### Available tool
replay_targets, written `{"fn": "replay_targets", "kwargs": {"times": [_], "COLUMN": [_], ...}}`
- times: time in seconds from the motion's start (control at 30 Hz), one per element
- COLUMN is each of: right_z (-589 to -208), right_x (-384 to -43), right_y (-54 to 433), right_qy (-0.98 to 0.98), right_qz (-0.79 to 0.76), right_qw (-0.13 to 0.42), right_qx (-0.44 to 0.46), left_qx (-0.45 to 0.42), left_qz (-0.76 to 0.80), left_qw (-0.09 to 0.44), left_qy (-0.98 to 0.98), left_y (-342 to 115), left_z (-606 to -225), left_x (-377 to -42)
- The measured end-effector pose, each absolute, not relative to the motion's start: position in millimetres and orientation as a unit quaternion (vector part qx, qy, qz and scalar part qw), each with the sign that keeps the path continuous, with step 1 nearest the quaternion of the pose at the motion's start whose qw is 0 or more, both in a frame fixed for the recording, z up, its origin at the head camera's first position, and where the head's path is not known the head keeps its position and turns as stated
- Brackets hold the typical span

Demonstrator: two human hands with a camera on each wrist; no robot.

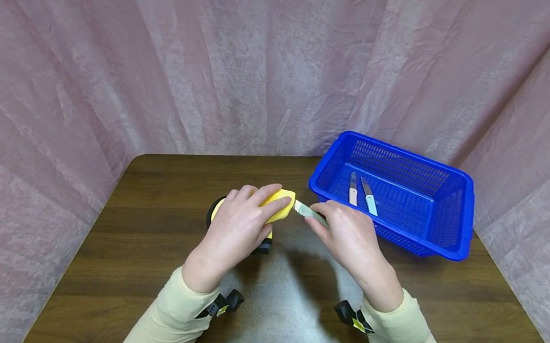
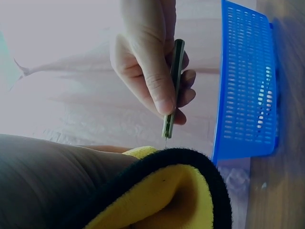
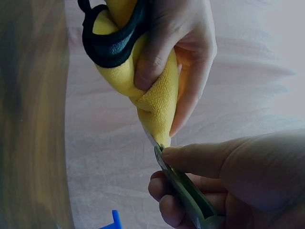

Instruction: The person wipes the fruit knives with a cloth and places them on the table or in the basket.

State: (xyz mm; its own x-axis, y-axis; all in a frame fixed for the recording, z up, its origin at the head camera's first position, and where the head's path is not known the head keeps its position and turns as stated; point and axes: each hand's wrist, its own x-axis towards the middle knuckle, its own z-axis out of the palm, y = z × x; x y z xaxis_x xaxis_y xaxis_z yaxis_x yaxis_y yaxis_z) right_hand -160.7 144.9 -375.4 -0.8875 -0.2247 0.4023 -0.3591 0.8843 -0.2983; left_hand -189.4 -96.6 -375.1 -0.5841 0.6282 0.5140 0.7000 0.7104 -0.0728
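A yellow cloth with a black edge [image 1: 280, 212] is gripped by my left hand [image 1: 238, 223], and part of it hangs below the palm. In my right hand [image 1: 352, 236] is a folding knife with a pale green handle [image 1: 312, 213], its blade pointing toward the left hand. The right wrist view shows the folded cloth [image 3: 162, 112] pinched between left thumb and fingers, its tip at the knife's blade end. Most of the blade is hidden by the cloth. The right thumb presses along the knife handle [image 3: 183, 183].
A blue plastic basket [image 1: 400, 150] stands at the right on the wooden table [image 1: 129, 226]. Inside it lie a knife with a pink handle [image 1: 353, 196] and a knife with a light blue handle [image 1: 371, 204], blades out. A pink curtain [image 1: 242, 78] hangs behind.
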Motion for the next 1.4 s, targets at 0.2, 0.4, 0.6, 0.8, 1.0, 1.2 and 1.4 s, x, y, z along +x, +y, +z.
{"fn": "replay_targets", "kwargs": {"times": [0.2, 0.4, 0.6, 0.8, 1.0, 1.2, 1.4], "right_z": [-374.6, -373.8, -372.9, -372.5, -372.4, -372.5, -371.7], "right_x": [-160.7, -159.9, -159.5, -159.2, -158.6, -158.8, -159.3], "right_y": [145.2, 146.1, 146.5, 146.7, 147.5, 147.8, 147.9], "right_qy": [-0.954, -0.954, -0.953, -0.953, -0.953, -0.952, -0.953], "right_qz": [0.188, 0.19, 0.192, 0.192, 0.193, 0.193, 0.194], "right_qw": [0.179, 0.179, 0.179, 0.181, 0.181, 0.184, 0.185], "right_qx": [0.152, 0.15, 0.149, 0.149, 0.148, 0.149, 0.144], "left_qx": [-0.367, -0.361, -0.35, -0.344, -0.338, -0.331, -0.32], "left_qz": [-0.07, -0.074, -0.079, -0.083, -0.087, -0.095, -0.096], "left_qw": [0.262, 0.259, 0.25, 0.245, 0.239, 0.23, 0.225], "left_qy": [-0.89, -0.893, -0.899, -0.902, -0.906, -0.91, -0.915], "left_y": [-100.3, -104.1, -108.3, -111.6, -115.0, -119.6, -124.5], "left_z": [-373.8, -372.1, -371.1, -370.8, -369.7, -367.6, -366.8], "left_x": [-192.1, -194.5, -196.7, -198.6, -200.2, -201.7, -202.8]}}
